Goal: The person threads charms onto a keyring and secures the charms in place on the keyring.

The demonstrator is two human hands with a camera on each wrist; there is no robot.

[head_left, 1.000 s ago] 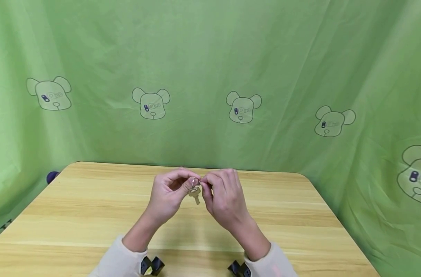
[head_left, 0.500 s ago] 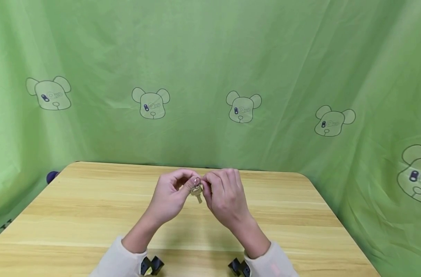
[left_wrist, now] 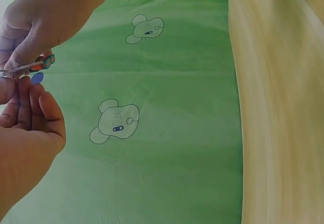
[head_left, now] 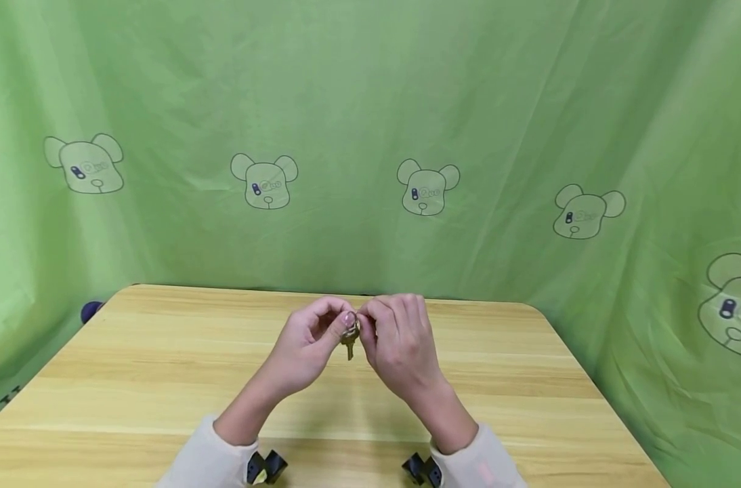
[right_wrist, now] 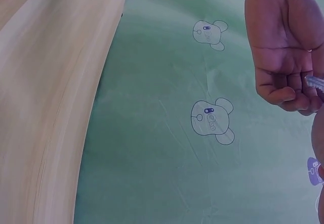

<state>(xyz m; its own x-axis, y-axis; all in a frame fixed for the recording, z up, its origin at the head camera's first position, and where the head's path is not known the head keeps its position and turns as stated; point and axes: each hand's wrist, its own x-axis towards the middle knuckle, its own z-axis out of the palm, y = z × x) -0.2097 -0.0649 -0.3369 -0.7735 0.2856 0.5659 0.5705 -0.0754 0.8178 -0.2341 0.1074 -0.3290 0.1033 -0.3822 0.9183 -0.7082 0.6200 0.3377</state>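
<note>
In the head view, a metal key [head_left: 349,349] hangs from a key ring [head_left: 356,315] between both hands, above the table. My left hand [head_left: 300,352] pinches the ring between thumb and curled fingers. From the other side, my right hand [head_left: 401,342] pinches at the ring with thumb and forefinger, its other fingers curled. A narrow metal strip [left_wrist: 30,65] with an orange and teal piece [left_wrist: 43,63] at its end shows between the hands in the left wrist view. The right wrist view catches the key's toothed blade [right_wrist: 315,82]; the fingertips partly hide the ring.
Below the hands is a wood-grain table [head_left: 498,393] with rounded far corners. A green curtain [head_left: 346,88] printed with bear outlines surrounds its far side and right side. Something round and purple [head_left: 91,311] shows beyond the table's left edge.
My left hand has shifted slightly right, closer to the right hand. The key has moved right with it and turned, now hanging straighter and looking narrower.
</note>
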